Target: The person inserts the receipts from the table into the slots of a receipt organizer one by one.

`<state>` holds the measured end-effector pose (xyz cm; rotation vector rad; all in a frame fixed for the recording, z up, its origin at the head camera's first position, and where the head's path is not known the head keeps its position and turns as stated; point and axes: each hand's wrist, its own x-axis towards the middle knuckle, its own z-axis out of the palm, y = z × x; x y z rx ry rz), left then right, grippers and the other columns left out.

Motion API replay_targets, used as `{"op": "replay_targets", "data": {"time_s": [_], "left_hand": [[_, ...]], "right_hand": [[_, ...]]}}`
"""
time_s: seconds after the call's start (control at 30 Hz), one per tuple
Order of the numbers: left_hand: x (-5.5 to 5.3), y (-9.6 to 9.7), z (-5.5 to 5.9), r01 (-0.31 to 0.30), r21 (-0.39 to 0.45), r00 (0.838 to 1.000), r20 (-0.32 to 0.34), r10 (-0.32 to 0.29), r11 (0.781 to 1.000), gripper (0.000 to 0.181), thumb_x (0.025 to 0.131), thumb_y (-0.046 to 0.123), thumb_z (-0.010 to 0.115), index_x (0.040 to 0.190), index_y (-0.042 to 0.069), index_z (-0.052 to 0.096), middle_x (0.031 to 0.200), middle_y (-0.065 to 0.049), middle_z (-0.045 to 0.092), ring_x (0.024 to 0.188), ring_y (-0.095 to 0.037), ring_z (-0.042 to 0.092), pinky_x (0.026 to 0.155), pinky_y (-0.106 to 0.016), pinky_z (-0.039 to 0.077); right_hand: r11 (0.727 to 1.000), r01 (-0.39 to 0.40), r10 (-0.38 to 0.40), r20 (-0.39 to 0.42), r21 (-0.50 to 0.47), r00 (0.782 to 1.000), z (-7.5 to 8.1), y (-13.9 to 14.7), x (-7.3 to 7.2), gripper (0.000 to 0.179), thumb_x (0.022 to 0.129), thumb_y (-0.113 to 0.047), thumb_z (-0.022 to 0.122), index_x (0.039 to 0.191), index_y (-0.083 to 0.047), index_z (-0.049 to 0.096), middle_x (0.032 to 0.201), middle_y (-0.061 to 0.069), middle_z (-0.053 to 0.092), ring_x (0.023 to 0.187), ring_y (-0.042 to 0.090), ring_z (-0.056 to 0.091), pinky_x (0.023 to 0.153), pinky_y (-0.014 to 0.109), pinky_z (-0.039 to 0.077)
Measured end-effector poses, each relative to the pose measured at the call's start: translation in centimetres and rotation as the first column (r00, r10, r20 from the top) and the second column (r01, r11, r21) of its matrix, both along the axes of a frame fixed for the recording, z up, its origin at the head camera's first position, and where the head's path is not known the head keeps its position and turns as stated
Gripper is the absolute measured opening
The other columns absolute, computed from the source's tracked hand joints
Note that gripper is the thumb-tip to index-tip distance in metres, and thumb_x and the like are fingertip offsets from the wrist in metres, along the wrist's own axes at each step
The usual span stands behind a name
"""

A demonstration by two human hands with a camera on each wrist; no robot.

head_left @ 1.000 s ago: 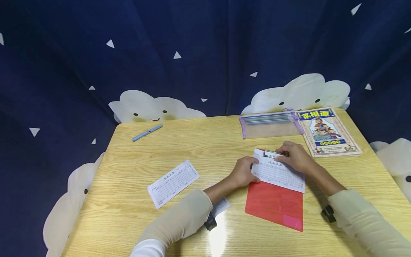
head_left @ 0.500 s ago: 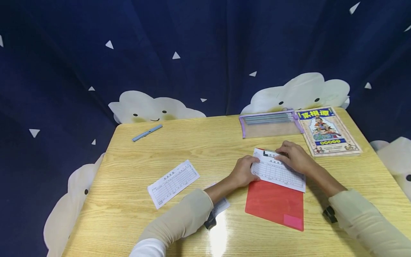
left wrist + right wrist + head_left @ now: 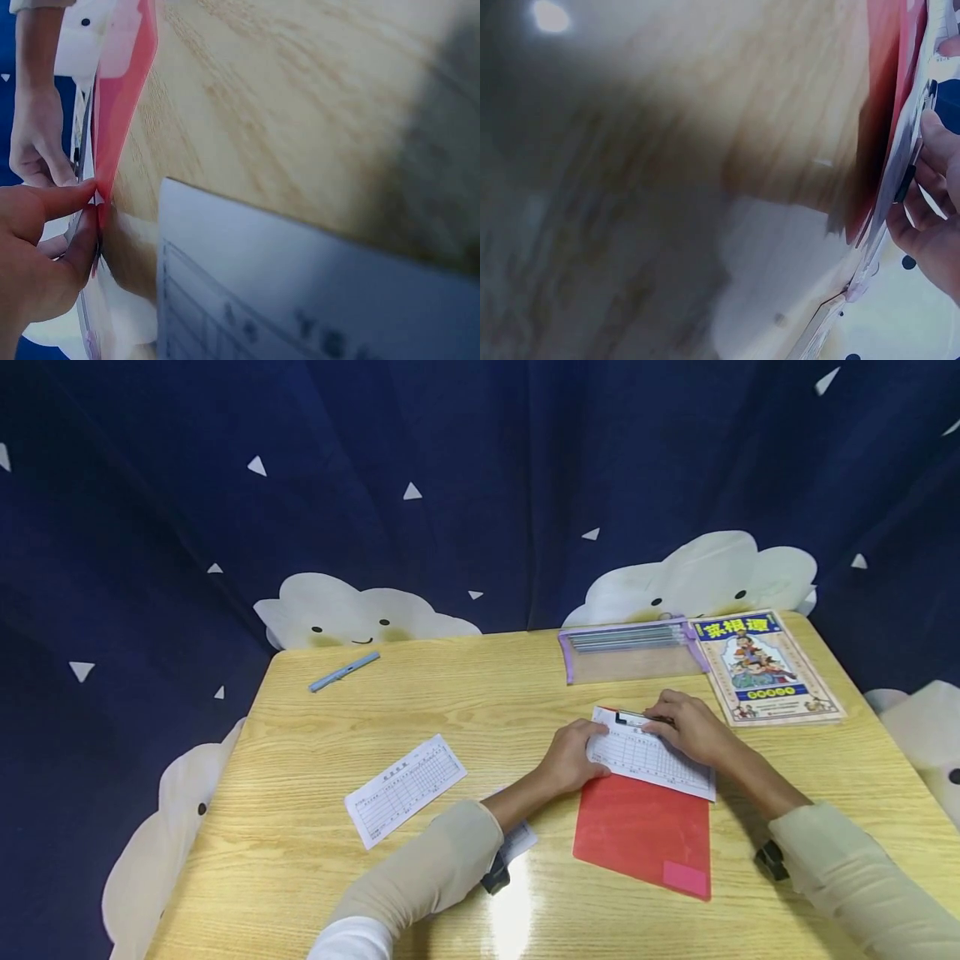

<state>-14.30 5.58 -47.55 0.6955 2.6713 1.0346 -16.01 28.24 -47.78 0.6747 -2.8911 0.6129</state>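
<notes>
A red clipboard [image 3: 642, 835] lies on the right half of the table, a pink patch at its lower right corner. Across its upper part is a white printed form [image 3: 652, 762], its top edge under the metal clip [image 3: 632, 719]. My left hand [image 3: 573, 758] pinches the form's left edge between thumb and fingers. In the left wrist view, those fingertips [image 3: 88, 196] meet at the edge of the red board. My right hand [image 3: 690, 727] grips the clip from the upper right, its thumb [image 3: 936, 133] on the lever in the right wrist view.
Another printed form [image 3: 405, 789] lies at left centre. One more form [image 3: 517, 842] is partly covered by my left forearm. A blue pen [image 3: 345, 671] rests at the back left. A mesh zip pouch [image 3: 637, 667] and a colourful book [image 3: 768, 672] sit at the back right.
The form has slid up a little under the clip, baring more red below it. My left hand has edged upward with it. The right hand stays at the clip.
</notes>
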Motion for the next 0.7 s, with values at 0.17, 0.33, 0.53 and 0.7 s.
{"op": "replay_targets", "data": {"time_s": [0.17,0.33,0.53,0.7], "left_hand": [[-0.18,0.27,0.03,-0.005,-0.033,1.000,-0.022,0.004,0.999,0.058,0.071,0.017,0.083,0.125,0.010,0.061,0.125,-0.003,0.062,0.119,-0.015,0.056,0.103,-0.022,0.040],[-0.35,0.39,-0.03,-0.015,-0.035,0.999,-0.030,0.014,0.999,0.059,0.071,0.017,0.083,0.125,0.010,0.061,0.125,-0.003,0.062,0.119,-0.016,0.056,0.104,-0.023,0.039],[-0.40,0.45,-0.02,-0.023,-0.020,0.999,-0.038,0.022,1.000,0.058,0.070,0.016,0.083,0.124,0.010,0.062,0.125,-0.003,0.063,0.119,-0.015,0.056,0.103,-0.023,0.039],[-0.35,0.40,0.07,-0.016,-0.024,0.999,-0.034,0.015,1.000,0.059,0.071,0.017,0.083,0.125,0.009,0.061,0.125,-0.004,0.063,0.120,-0.015,0.056,0.104,-0.024,0.040]], "right_hand": [[1.000,0.001,-0.001,0.004,0.000,1.000,-0.08,0.06,-0.01,0.017,0.083,-0.013,0.071,0.095,0.000,0.073,0.079,0.002,0.057,0.069,0.012,0.049,0.062,0.030,0.042],[1.000,-0.001,0.001,-0.015,0.002,1.000,-0.21,-0.02,-0.06,0.016,0.082,-0.013,0.072,0.093,-0.001,0.073,0.078,0.002,0.056,0.070,0.013,0.050,0.063,0.032,0.042],[1.000,0.015,-0.015,-0.007,0.001,1.000,-0.40,-0.07,0.01,0.017,0.081,-0.014,0.073,0.093,-0.001,0.073,0.079,0.003,0.056,0.070,0.013,0.049,0.064,0.033,0.042],[1.000,0.013,-0.013,-0.022,-0.001,1.000,-0.45,-0.13,0.02,0.018,0.080,-0.014,0.074,0.092,-0.001,0.073,0.079,0.003,0.056,0.070,0.013,0.049,0.064,0.034,0.043]]}}
